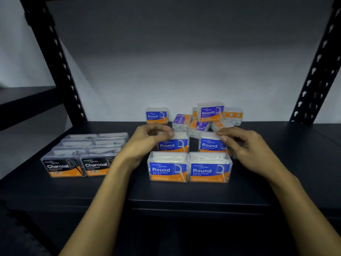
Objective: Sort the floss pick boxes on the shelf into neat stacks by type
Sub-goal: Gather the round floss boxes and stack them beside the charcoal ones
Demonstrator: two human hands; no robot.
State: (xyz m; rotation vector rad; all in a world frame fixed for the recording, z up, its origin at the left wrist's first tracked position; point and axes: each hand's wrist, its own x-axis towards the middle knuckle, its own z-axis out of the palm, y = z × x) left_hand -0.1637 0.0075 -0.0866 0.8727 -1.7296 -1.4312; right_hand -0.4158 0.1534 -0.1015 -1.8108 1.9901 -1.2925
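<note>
the charcoal boxes are grouped at the shelf left, four round boxes are squared mid-shelf, each rear one pinched by the left hand and right hand, while smooth boxes remain jumbled behind.

The left hand covers the upper left corner of a Round box, so its grip there is unclear. At one o'clock, the tumbled Smooth boxes overlap, their labels partly hidden. Small print on every label is unreadable.
</note>
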